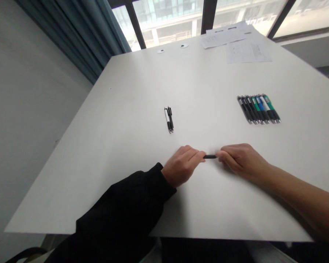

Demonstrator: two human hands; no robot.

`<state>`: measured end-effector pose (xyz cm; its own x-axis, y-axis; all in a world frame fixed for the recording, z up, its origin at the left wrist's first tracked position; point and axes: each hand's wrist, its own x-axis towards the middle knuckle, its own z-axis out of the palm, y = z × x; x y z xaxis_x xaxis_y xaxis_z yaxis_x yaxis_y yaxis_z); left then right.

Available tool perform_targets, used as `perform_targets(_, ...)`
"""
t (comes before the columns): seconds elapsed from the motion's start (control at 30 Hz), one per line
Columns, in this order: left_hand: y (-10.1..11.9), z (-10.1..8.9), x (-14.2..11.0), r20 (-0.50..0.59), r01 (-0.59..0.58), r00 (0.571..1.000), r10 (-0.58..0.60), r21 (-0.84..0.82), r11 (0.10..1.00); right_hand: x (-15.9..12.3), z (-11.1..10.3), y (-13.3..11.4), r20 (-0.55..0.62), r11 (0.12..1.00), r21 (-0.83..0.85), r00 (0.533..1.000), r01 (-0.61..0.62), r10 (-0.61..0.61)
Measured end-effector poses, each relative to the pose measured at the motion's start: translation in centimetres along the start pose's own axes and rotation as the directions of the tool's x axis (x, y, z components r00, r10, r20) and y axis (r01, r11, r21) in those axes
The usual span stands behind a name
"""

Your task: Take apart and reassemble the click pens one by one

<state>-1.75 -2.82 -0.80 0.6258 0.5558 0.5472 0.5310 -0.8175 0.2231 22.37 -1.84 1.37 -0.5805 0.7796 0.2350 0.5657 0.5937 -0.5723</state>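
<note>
Black pen [210, 156], held between both hands [181, 165] [242, 160] (lettering unreadable)

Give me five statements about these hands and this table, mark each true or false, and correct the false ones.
1. The left hand and right hand both hold a black pen. True.
2. The left arm is bare. False: it is in a black sleeve.
3. Two pens lie side by side on the table. True.
4. The row of pens stands in a cup. False: the pens lie flat on the table.
5. Papers lie at the table's far end. True.
</note>
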Motion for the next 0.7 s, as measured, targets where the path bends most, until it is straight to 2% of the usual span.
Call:
perform_targets(0.1,0.01,-0.02,0.02,-0.009,0.005,1.000,-0.005,0.004,1.000,-0.13,-0.01,0.04,-0.011,0.998,0.059,1.000,-0.022,0.022)
perform_targets(0.3,-0.12,-0.04,-0.02,-0.015,0.016,1.000,-0.015,0.013,1.000,-0.13,0.20,0.10,0.018,0.992,0.031,0.992,-0.125,0.124)
perform_targets(0.47,-0.21,-0.08,-0.06,-0.021,0.017,1.000,-0.016,0.020,1.000,-0.02,0.25,0.10,0.059,0.996,0.046,0.996,-0.076,0.073)
perform_targets(0.57,-0.14,-0.21,-0.02,0.006,0.009,1.000,-0.009,0.026,1.000,0.05,0.29,0.05,0.142,0.994,0.031,0.985,-0.104,0.099)
perform_targets(0.7,-0.10,-0.28,0.03,0.017,0.011,1.000,-0.012,0.041,0.999,0.13,0.27,-0.04,0.159,0.992,0.064,0.983,-0.106,0.095)
